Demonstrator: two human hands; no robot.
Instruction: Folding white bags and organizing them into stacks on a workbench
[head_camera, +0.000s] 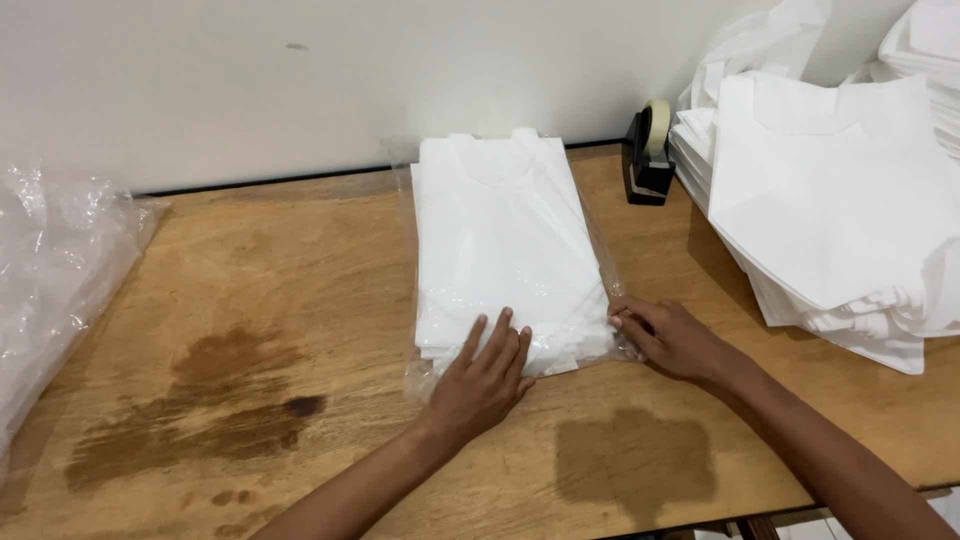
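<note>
Folded white shirt (500, 240) in a clear plastic bag (597, 262), pinned at its near edge by the left hand (482, 380) lying flat with fingers spread, while the right hand (668, 338) pinches the bag's near right corner between curled fingertips. Soft, light and floppy by the look of it, with a slick crinkly film likely to slide on the wooden table (300, 300), so best taken flat from both long sides or by the bag's open near end. Lying mid-table with collar toward the wall, hem toward the hands, long axis running away from the body, left of the tape dispenser (650, 155) and the stack of white shirts (830, 200)
</note>
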